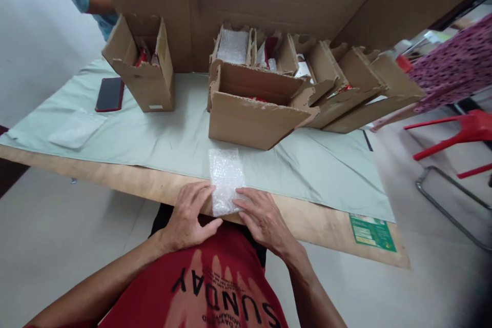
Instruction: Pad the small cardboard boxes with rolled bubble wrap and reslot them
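A clear bubble wrap pouch (226,177) lies flat at the table's front edge, its near end over the bare wood. My left hand (192,212) is beside it, with the fingertips touching its left edge and the thumb spread away. On the other side, my right hand (263,218) rests its spread fingertips on the pouch's right edge. Neither hand is closed round it. Whether anything is inside the pouch I cannot tell. Just beyond stands a low cardboard bin (246,123) with something red in it.
Several cardboard bins (346,100) stand in a row behind, one holding bubble wrap (232,46). Another bin (151,84) is at left, near a dark phone-like device (109,94) and a flat clear sheet (78,128). Other people are behind at left and right. A red stool (467,128) stands right.
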A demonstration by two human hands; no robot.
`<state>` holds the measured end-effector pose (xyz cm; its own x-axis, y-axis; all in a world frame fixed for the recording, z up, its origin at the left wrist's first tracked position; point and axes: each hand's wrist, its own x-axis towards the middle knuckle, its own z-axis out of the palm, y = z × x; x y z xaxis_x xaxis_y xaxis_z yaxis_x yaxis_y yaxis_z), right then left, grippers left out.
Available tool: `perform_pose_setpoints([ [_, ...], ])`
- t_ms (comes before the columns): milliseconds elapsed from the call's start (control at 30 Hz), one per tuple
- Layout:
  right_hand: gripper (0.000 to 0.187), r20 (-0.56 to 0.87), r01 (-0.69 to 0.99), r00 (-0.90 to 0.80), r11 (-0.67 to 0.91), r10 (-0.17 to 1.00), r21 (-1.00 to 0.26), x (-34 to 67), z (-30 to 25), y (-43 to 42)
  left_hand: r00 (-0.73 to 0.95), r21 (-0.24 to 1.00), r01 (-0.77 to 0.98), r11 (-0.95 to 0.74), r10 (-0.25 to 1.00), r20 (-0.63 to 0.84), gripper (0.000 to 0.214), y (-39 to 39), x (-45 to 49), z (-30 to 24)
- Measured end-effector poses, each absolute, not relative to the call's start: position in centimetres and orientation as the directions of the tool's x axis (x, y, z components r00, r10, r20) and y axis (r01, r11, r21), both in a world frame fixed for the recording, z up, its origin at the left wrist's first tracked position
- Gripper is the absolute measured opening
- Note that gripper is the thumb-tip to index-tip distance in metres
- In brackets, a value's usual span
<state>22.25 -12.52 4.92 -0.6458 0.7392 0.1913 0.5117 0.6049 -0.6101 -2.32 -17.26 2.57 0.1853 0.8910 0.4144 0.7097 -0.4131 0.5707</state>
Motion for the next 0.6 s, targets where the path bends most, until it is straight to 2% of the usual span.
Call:
perform_pose_setpoints([
  [133,0.039,0.183,0.508,-0.592,0.540,0.785,-0.671,23.5,5.1,-12.0,0.082,0.622,0.730,-0.282,0.940,0.331,0.049,-17.4,-2.6,2.3],
  [233,0.042,0.166,0.564,-0.545,0.507,0.822,-0.652,23.2,4.8,-9.6,0.071,0.630,0.735,-0.253,0.951,0.300,0.050,-17.1,-2.1,2.2],
  [333,0.052,0.118,0.590,-0.608,0.547,0.785,-0.594,21.1,4.4,-6.5,0.038,0.634,0.744,-0.212,0.960,0.276,0.050,-16.5,-1.3,2.1],
  [467,0.058,0.036,0.644,-0.682,0.623,0.731,-0.444,17.4,4.3,-3.3,0.012,0.672,0.708,-0.218,0.955,0.297,0.048,-16.0,-0.6,1.7],
  [533,0.052,0.025,0.662,-0.681,0.630,0.732,-0.406,16.3,4.4,-2.5,-0.014,0.720,0.656,-0.225,0.951,0.310,0.051,-15.9,-0.6,1.4],
  [600,0.034,0.043,0.655,-0.677,0.629,0.734,-0.420,16.2,4.9,-2.3,-0.057,0.784,0.586,-0.205,0.954,0.293,0.060,-16.0,-0.7,1.3],
])
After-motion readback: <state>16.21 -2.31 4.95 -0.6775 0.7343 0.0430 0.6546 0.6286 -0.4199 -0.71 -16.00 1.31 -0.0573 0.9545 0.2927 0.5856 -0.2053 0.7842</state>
